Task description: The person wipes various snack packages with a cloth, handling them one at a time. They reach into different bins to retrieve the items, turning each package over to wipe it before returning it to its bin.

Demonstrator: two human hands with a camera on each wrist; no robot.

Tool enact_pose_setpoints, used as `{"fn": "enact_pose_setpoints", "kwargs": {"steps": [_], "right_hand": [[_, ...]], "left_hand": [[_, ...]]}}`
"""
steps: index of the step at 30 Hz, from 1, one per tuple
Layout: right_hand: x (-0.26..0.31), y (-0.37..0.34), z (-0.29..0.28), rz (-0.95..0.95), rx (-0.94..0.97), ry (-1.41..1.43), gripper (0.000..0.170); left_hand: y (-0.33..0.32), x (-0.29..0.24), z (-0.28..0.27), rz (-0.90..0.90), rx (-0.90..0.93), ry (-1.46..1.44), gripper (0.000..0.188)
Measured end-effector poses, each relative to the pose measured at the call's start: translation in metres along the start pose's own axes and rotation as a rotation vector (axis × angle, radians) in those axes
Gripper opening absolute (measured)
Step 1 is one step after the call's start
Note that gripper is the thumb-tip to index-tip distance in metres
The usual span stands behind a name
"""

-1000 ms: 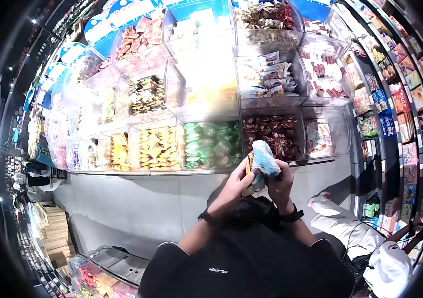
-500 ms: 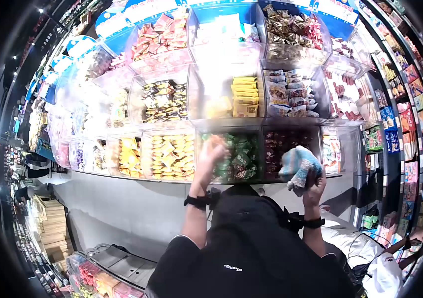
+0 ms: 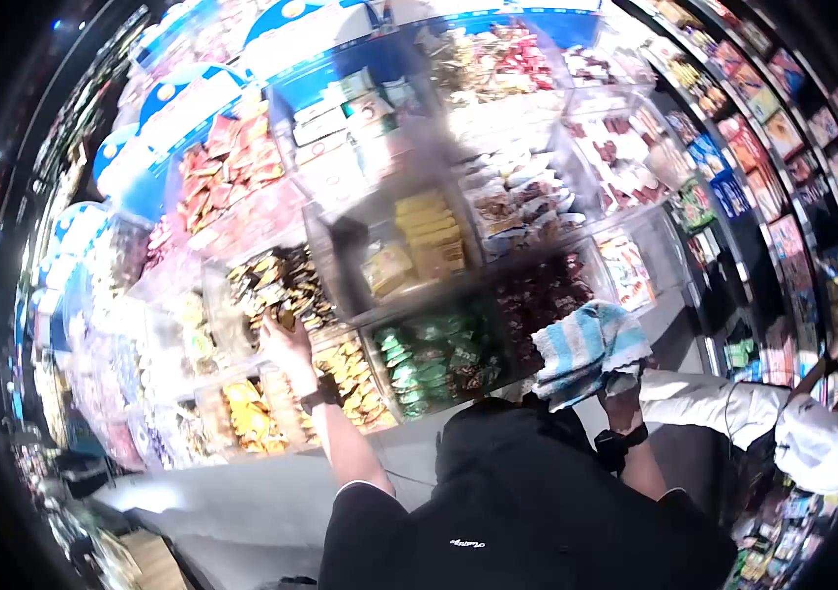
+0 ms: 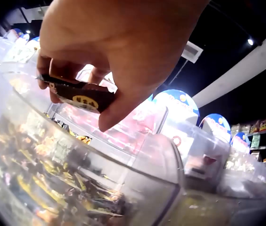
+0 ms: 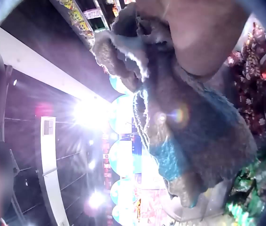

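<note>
My left hand (image 3: 286, 344) reaches to the front of a clear bin of black-and-yellow snack packets (image 3: 276, 285). In the left wrist view, its thumb and fingers pinch a dark packet (image 4: 83, 96) with a yellow oval label, held above the bin's clear wall (image 4: 137, 172). At the right, my right hand (image 3: 622, 393) grips a blue-and-white striped cloth (image 3: 586, 349), which hangs spread out in front of the lower bins. Much of that hand is hidden by the cloth in the head view; the right wrist view shows the cloth (image 5: 189, 127) dangling in folds below it.
Tiered clear bins surround my hands: green packets (image 3: 438, 359), dark red packets (image 3: 542, 295) and yellow packets (image 3: 429, 236). Shelves of boxed goods (image 3: 763, 167) run along the right. Another person (image 3: 733, 413) in white is at the lower right.
My left hand has left the cloth, passed over the green packets and moved left to the black-and-yellow ones. The cloth, in my right hand, has gone right and opened out. The head view has tilted.
</note>
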State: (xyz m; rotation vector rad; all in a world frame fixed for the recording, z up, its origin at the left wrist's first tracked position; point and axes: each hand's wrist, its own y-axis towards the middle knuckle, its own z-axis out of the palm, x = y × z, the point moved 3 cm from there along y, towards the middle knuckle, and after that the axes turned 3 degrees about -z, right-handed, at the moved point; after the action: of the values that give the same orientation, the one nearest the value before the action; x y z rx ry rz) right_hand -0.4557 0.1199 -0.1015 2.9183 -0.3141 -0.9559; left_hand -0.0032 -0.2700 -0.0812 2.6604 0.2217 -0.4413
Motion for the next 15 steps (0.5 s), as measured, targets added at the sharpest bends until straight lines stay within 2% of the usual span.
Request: {"fn": "enact_pose_setpoints", "kwargs": {"steps": [1, 2, 3, 4, 7, 10, 12, 14, 15], "right_hand": [[-0.007, 0.006, -0.024, 0.218, -0.152, 0.685, 0.044], [-0.009, 0.010, -0.032, 0.283, -0.202, 0.900, 0.044], [-0.011, 0.014, -0.035, 0.314, -0.198, 0.980, 0.045], [-0.012, 0.015, -0.039, 0.318, -0.200, 1.006, 0.045], [-0.015, 0.023, -0.044, 0.336, -0.213, 1.057, 0.045], [-0.020, 0.025, -0.043, 0.339, -0.217, 1.076, 0.046], [-0.022, 0.026, -0.042, 0.339, -0.218, 1.079, 0.047], [-0.024, 0.027, -0.041, 0.337, -0.218, 1.086, 0.047], [-0.025, 0.028, -0.040, 0.334, -0.219, 1.092, 0.047]], "left_hand": [[0.002, 0.012, 0.015, 0.047, 0.024, 0.016, 0.069], [0.005, 0.015, 0.023, -0.022, 0.110, 0.037, 0.072], [0.008, 0.021, 0.034, 0.042, 0.116, 0.056, 0.073], [0.007, 0.029, 0.046, 0.100, 0.125, 0.081, 0.074], [0.010, 0.036, 0.065, 0.050, 0.322, 0.092, 0.078], [0.004, 0.039, 0.069, 0.116, 0.128, 0.094, 0.077], [-0.002, -0.004, 0.018, 0.143, 0.029, -0.049, 0.069], [-0.024, -0.054, -0.029, 0.083, 0.032, -0.290, 0.058], [-0.041, -0.080, -0.050, -0.047, 0.125, -0.522, 0.049]]}}
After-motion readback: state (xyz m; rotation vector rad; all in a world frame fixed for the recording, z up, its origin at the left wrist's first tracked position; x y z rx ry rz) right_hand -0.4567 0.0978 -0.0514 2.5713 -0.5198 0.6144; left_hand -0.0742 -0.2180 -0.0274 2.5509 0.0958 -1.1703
